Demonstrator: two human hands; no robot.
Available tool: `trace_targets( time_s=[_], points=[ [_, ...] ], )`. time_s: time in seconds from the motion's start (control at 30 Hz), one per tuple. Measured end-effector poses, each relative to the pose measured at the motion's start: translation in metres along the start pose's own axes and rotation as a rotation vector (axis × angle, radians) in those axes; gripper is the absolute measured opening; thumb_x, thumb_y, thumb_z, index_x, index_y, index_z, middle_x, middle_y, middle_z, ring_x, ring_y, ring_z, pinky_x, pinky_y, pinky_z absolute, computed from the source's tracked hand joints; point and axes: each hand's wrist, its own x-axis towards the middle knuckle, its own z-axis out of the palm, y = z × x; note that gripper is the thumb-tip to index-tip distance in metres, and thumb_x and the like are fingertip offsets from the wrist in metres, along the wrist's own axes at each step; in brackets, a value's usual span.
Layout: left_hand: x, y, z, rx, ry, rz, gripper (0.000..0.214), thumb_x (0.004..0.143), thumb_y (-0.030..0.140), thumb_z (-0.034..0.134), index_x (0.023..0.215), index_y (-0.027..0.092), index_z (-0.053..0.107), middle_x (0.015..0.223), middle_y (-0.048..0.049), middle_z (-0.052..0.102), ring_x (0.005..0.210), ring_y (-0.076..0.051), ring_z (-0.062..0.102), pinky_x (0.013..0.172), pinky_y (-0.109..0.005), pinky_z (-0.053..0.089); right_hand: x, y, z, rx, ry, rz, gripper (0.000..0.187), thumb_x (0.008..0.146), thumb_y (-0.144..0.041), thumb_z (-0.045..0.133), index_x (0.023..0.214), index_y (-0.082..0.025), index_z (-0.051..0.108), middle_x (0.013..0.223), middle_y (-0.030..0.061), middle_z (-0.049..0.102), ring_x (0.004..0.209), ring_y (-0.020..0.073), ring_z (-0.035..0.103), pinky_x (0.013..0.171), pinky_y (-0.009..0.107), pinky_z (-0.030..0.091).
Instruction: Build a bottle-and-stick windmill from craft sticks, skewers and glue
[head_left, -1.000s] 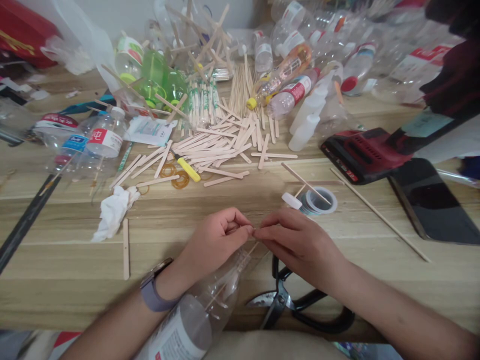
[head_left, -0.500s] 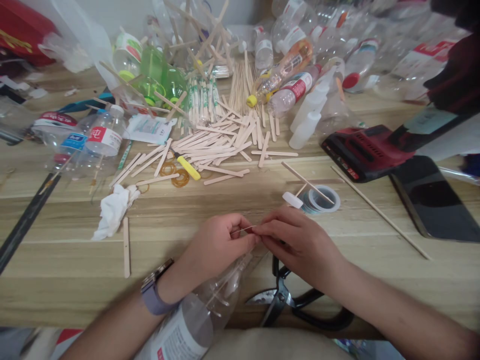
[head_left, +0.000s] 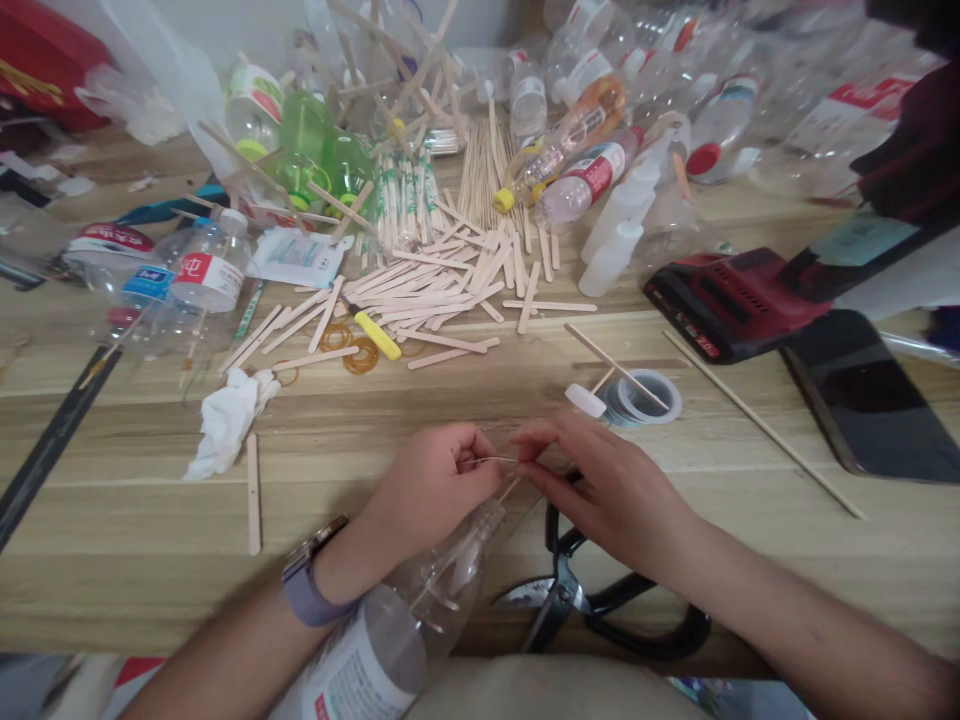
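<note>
My left hand (head_left: 431, 480) and my right hand (head_left: 600, 480) meet above the wooden table (head_left: 150, 560), each pinching one end of a thin pale strand (head_left: 495, 459) stretched between them. Whether it is wire or a rubber band I cannot tell. Just below them lies a clear plastic bottle (head_left: 390, 630) on its side, its mouth pointing up toward my fingers, with a thin wooden stick (head_left: 450, 570) running through it. A watch with a lilac strap (head_left: 304, 585) is on my left wrist.
Black scissors (head_left: 600, 600) lie under my right forearm. A tape roll (head_left: 641, 398) and a white cap (head_left: 585, 400) sit just beyond my hands. Craft sticks (head_left: 435, 290), rubber bands (head_left: 360, 358), bottles (head_left: 577, 180), a red power tool (head_left: 735, 300) and a phone (head_left: 870, 400) crowd the far side.
My hands have drawn slightly apart, so a short length of the thin strand now shows between the fingertips. The bottle has barely shifted.
</note>
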Motion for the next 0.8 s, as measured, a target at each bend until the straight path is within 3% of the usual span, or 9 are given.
trace_targets(
  time_s=[0.43, 0.8],
  points=[
    [-0.0008, -0.0015, 0.0013, -0.101, -0.041, 0.049, 0.017, 0.081, 0.035, 0.058, 0.077, 0.018, 0.061, 0.057, 0.0062, 0.047, 0.052, -0.01, 0.039, 0.047, -0.022, 0.027, 0.001, 0.0008, -0.0013, 0.039, -0.004, -0.001, 0.017, 0.092, -0.014, 0.052, 0.105, -0.02, 0.063, 0.081, 0.0023, 0.068, 0.075, 0.0156, 0.065, 0.066, 0.027, 0.052],
    [-0.0015, -0.0024, 0.0004, -0.059, -0.022, 0.101, 0.016, 0.081, 0.033, 0.058, 0.073, 0.019, 0.062, 0.051, 0.0083, 0.038, 0.049, -0.01, 0.033, 0.046, -0.022, 0.021, 0.0027, -0.001, -0.0064, 0.076, -0.05, 0.013, 0.017, 0.093, -0.014, 0.053, 0.093, -0.021, 0.068, 0.075, 0.0015, 0.068, 0.075, 0.0154, 0.064, 0.061, 0.025, 0.048]
  ],
)
